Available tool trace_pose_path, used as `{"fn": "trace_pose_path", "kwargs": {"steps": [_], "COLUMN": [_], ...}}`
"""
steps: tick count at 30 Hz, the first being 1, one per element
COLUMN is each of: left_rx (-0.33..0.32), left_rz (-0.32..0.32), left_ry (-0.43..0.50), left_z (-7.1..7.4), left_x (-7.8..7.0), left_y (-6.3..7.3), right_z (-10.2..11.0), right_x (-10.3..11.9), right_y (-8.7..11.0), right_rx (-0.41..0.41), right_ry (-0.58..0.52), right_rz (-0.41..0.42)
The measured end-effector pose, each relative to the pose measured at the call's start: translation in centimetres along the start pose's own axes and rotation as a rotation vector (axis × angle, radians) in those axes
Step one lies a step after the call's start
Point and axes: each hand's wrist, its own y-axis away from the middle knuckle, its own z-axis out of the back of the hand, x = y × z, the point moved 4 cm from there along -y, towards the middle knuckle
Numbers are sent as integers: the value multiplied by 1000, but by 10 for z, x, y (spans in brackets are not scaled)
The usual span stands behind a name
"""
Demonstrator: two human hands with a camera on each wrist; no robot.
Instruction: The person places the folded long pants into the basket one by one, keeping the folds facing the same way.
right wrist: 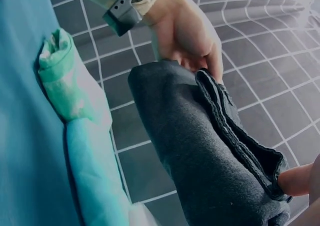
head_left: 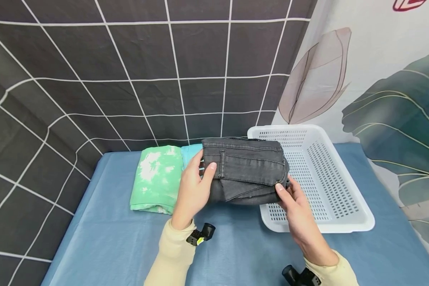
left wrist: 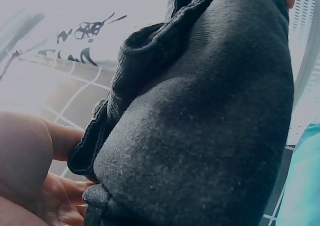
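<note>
Folded dark grey jeans [head_left: 250,163] are held up between both hands in the head view, waistband toward the far side. My left hand [head_left: 194,186] grips their left end, thumb on top and fingers behind. The right hand [head_left: 298,210] pinches the lower right corner with its thumb over the cloth. Both wrist views show the jeans as a thick bundle, raised off the bed. Left of them lies a folded green and white tie-dye garment [head_left: 157,178], with a turquoise folded garment [head_left: 190,153] beside it, partly hidden by the left hand and the jeans.
A white perforated plastic basket [head_left: 357,214] stands at the right, its left part behind the jeans. Blue cloth [head_left: 111,234] covers the surface. Dark gridded fabric [head_left: 200,51] hangs behind and at the left; a leaf-printed white curtain [head_left: 379,47] hangs at the right.
</note>
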Motion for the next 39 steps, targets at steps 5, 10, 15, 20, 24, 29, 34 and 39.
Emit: {"fn": "trace_pose_path", "kwargs": {"steps": [5,10,15,20,24,29,34,39], "left_rx": [13,39,68,100,122,151,187,203], "left_rz": [6,3,-2,-28,-47,-47,-23,6], "left_ry": [14,48,85,107,120,128,139,118], "left_z": [-5,-8,-11,-15,-18,-20,-25,-29], "left_x": [1,1,1,1,-2,-5,-6,-5], "left_y": [-2,-5,-8,-11,-14,-18,-21,-25], "right_z": [6,11,16,23,28,33,40,46], "right_x": [1,2,4,6,8,10,10,10], "right_y": [-1,-3,-5,-7,-9,-12,-15,-19], "right_rx": [-8,-9,-6,-12,-16,-12,-30,-17], "right_ry": [17,19,41,64,60,79,97,99], "right_rz": [-5,16,25,32,58,80,68,54]}}
